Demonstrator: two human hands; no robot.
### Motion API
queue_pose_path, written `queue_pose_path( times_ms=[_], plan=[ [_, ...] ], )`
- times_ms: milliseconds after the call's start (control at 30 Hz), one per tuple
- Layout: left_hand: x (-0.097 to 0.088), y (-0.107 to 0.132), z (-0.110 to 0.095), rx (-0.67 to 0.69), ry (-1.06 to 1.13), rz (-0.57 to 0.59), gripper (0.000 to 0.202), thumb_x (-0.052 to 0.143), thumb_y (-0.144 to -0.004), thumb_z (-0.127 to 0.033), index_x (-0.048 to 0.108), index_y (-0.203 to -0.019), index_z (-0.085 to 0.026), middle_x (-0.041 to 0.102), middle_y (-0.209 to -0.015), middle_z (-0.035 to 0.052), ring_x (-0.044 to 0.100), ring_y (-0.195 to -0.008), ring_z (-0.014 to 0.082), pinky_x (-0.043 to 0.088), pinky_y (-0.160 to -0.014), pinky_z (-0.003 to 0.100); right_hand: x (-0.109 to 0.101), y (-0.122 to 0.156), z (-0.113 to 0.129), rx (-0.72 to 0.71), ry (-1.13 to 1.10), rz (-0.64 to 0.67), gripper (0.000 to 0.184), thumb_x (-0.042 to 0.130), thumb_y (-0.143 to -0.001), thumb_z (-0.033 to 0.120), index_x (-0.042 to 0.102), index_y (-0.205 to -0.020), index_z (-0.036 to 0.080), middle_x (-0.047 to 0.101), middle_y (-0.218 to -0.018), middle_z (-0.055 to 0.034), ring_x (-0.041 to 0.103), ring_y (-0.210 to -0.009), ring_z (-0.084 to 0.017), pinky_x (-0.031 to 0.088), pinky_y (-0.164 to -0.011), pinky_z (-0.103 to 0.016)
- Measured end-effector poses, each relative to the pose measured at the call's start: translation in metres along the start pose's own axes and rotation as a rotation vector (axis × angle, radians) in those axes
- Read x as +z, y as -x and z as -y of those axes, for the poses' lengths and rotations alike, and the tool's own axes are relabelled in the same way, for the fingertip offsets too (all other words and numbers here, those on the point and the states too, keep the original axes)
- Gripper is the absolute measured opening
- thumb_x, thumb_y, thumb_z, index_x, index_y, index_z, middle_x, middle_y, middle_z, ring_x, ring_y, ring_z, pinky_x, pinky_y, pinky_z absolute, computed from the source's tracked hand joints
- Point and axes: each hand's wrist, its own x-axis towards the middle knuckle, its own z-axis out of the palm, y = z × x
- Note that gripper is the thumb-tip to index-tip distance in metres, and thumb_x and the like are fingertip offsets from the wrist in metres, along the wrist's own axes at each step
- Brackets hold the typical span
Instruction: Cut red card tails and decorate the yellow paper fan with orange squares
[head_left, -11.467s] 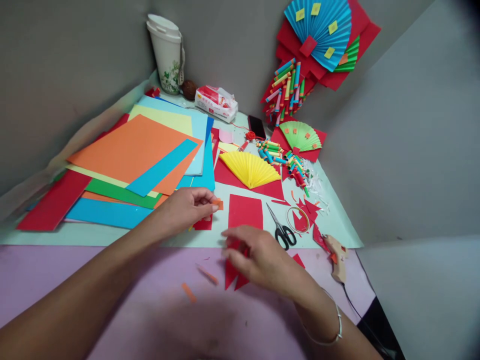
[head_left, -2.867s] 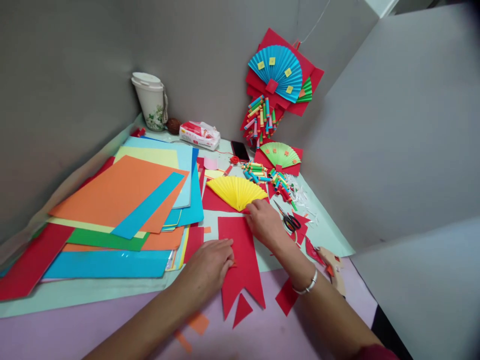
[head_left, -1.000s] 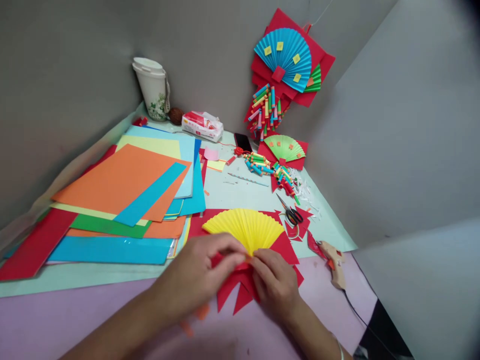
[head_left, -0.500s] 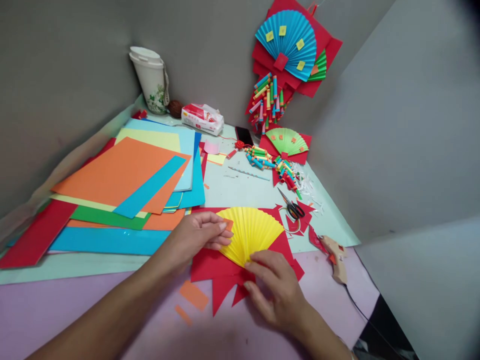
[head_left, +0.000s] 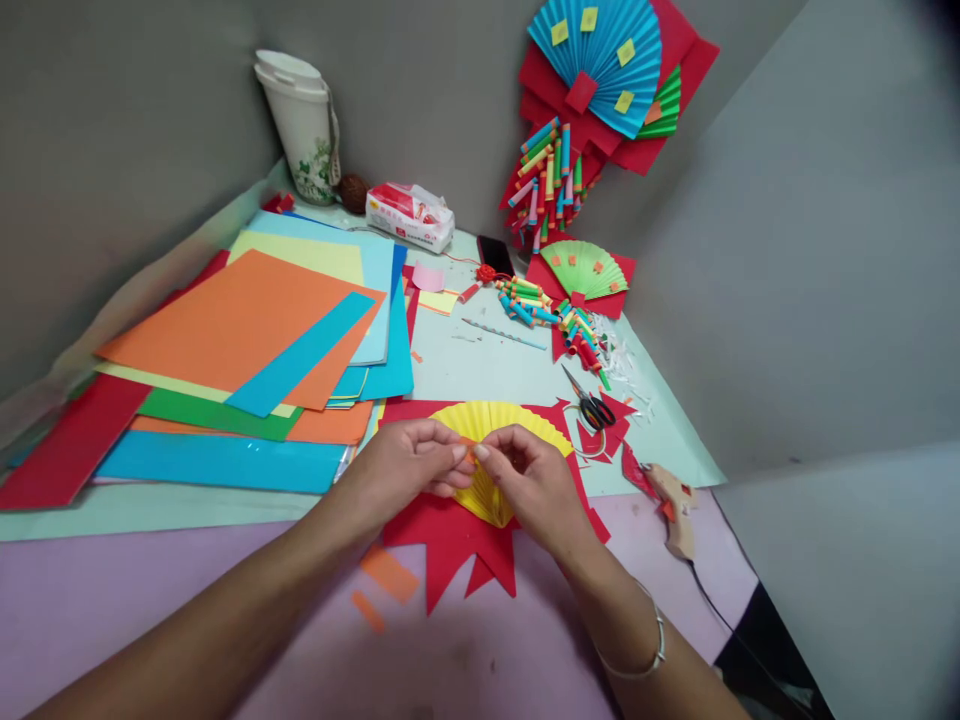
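Between my two hands is a small orange paper piece [head_left: 469, 448], mostly hidden by fingertips. My left hand [head_left: 420, 460] pinches its left side, and my right hand [head_left: 521, 475] pinches its right edge. Both hands are held over a yellow pleated paper fan [head_left: 487, 500], which lies on a red paper backing [head_left: 450, 545] with pointed, notched lower edges. Two loose orange paper scraps, a larger one [head_left: 390, 574] and a narrow strip [head_left: 367, 611], rest on the table left of the red points.
Stacked coloured paper sheets [head_left: 225, 330] cover the left. Black-handled scissors [head_left: 596, 410] and a hot glue gun [head_left: 675, 510] with a cord lie right. Behind are a lidded cup [head_left: 300, 130], a tissue pack [head_left: 410, 215], paper firecrackers [head_left: 525, 300] and a finished green fan [head_left: 585, 268].
My right hand has moved up from the fan's lower point to the orange paper piece and now pinches it. My left hand keeps its hold. The camera view has shifted slightly.
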Motion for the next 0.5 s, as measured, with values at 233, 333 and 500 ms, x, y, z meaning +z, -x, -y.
queue_pose_path(
  times_ms=[233, 333, 500],
  plan=[
    [0.0042, -0.0012, -0.0020, -0.083, -0.004, 0.038, 0.018, 0.074, -0.075, -0.031, 0.067, -0.083, -0.017, 0.080, -0.075, 0.0057, 0.077, -0.079, 0.0210, 0.059, -0.073, 0.030, -0.0010, -0.0007, -0.0015, 0.095, -0.089, 0.047, 0.015, 0.064, -0.080, 0.034, 0.066, -0.076, 0.019, 0.064, -0.067, 0.0013, 0.055, -0.059, -0.013, 0.042, -0.056, -0.024],
    [0.0049, -0.0030, -0.0004, -0.101, 0.005, 0.036, 0.020, 0.075, -0.074, -0.032, 0.067, -0.084, -0.017, 0.080, -0.075, 0.0065, 0.077, -0.077, 0.0210, 0.059, -0.073, 0.031, -0.0009, 0.0003, -0.0033, 0.099, -0.079, 0.037, 0.013, 0.063, -0.079, 0.032, 0.066, -0.076, 0.019, 0.064, -0.067, 0.0013, 0.054, -0.059, -0.013, 0.042, -0.056, -0.025],
    [0.0052, -0.0052, 0.0018, -0.115, 0.009, 0.011, 0.020, 0.076, -0.072, -0.032, 0.066, -0.081, -0.016, 0.080, -0.072, 0.0067, 0.077, -0.075, 0.0207, 0.059, -0.070, 0.029, -0.0038, 0.0017, -0.0043, 0.107, -0.101, 0.041, 0.015, 0.065, -0.079, 0.034, 0.067, -0.080, 0.019, 0.065, -0.070, 0.0007, 0.054, -0.061, -0.013, 0.042, -0.056, -0.024]
  ],
)
